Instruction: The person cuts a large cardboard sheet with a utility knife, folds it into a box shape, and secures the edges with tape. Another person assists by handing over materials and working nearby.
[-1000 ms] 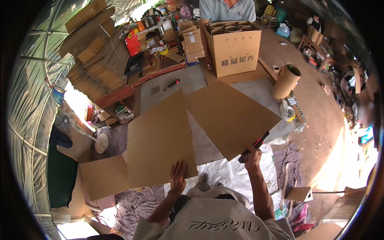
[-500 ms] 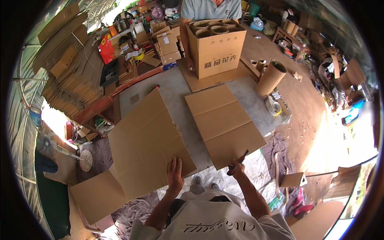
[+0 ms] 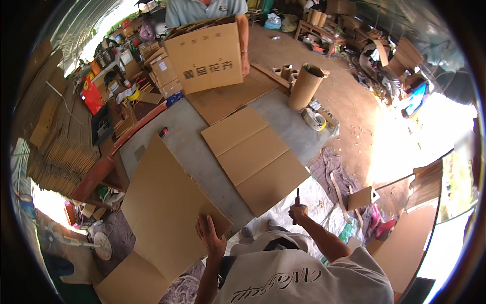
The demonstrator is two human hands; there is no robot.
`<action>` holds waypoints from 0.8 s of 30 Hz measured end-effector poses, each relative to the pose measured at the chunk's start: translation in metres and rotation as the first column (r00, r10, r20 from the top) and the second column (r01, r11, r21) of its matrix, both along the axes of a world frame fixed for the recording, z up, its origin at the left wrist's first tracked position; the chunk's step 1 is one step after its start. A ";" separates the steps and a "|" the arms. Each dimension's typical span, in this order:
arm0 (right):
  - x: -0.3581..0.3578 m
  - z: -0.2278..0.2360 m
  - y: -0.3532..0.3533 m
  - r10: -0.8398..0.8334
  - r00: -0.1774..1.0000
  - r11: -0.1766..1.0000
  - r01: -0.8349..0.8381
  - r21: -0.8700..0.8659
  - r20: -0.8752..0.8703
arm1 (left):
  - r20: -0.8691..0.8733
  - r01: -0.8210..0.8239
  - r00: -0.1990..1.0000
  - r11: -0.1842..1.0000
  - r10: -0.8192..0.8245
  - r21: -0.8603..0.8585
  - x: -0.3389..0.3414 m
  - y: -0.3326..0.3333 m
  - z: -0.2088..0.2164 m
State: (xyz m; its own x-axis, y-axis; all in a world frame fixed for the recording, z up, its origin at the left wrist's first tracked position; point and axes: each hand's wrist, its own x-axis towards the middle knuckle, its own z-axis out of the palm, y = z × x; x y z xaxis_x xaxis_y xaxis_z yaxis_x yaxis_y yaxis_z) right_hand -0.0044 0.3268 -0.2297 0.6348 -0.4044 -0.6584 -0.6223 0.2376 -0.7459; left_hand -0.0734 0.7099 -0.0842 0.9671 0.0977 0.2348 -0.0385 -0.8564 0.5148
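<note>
My left hand [image 3: 210,237] lies with its fingers stretched out on a large cardboard sheet [image 3: 159,202], close to its near right corner. That sheet extends over the left edge of the grey table [image 3: 190,147]. My right hand [image 3: 299,215] is closed round a dark utility knife [image 3: 297,200], its tip pointing away from me. The knife is held up beyond the table's near edge, apart from the cardboard. To its left, a smaller creased cardboard piece [image 3: 255,159] lies flat on the table, with two fold lines across it.
Across the table, a co-worker [image 3: 205,12] holds a printed cardboard box [image 3: 205,58], tilted. A cardboard tube [image 3: 306,88] and a tape roll [image 3: 315,120] stand at the table's right side. Stacked flat cardboard [image 3: 63,157] is at the left, with a fan [image 3: 55,240] below.
My right hand and the knife have lifted off the creased piece. The co-worker's box has tipped, and the tubes inside it no longer show. The whole view has shifted.
</note>
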 end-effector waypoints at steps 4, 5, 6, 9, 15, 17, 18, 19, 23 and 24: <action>0.031 0.008 -0.062 0.197 0.973 0.829 -0.231 -0.509 -0.121 | 0.015 0.040 0.999 0.999 -0.041 0.018 0.011 -0.014 0.013; 0.045 0.018 -0.068 0.246 0.952 0.742 -0.305 -0.597 -0.182 | 0.009 0.047 0.999 0.999 -0.047 -0.001 0.011 -0.016 0.019; 0.059 0.033 -0.069 0.264 0.949 0.731 -0.315 -0.605 -0.174 | 0.002 0.053 0.999 0.998 -0.053 -0.020 0.012 -0.018 0.026; 0.104 0.033 -0.103 0.306 0.932 0.577 -0.346 -0.740 -0.197 | -0.017 0.060 0.998 0.997 -0.061 -0.055 0.023 -0.034 0.039; 0.231 0.023 -0.151 0.402 0.887 0.438 -0.404 -0.803 -0.227 | -0.082 -0.127 0.989 0.990 0.122 -0.062 0.042 -0.062 0.016; 0.264 0.022 -0.157 0.473 0.873 0.293 -0.280 -0.914 -0.117 | -0.076 -0.191 0.979 0.982 0.191 0.001 0.045 -0.070 0.009; 0.278 0.031 -0.161 0.522 0.843 0.286 -0.317 -0.904 -0.130 | -0.072 -0.227 0.971 0.973 0.230 0.050 0.047 -0.075 0.006; 0.298 0.035 -0.168 0.537 0.842 0.316 -0.146 -0.937 0.050 | -0.060 -0.253 0.964 0.963 0.259 0.089 0.055 -0.083 0.006; 0.382 0.177 -0.175 0.655 0.610 0.383 0.241 -0.892 0.446 | 0.017 -0.274 0.961 0.940 0.277 0.202 0.075 -0.125 0.019; 0.408 0.206 -0.190 0.688 0.567 0.290 0.358 -0.888 0.453 | 0.031 -0.243 0.970 0.953 0.242 0.178 0.086 -0.140 0.019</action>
State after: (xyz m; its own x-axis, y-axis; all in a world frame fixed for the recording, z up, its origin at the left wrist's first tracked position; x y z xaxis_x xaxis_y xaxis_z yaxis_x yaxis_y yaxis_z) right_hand 0.4033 0.1365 -0.0238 0.7039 -0.1188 0.7003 0.2853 -0.8556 -0.4320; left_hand 0.0127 0.5703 -0.0657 0.9175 0.2846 0.2780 0.1782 -0.9187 0.3525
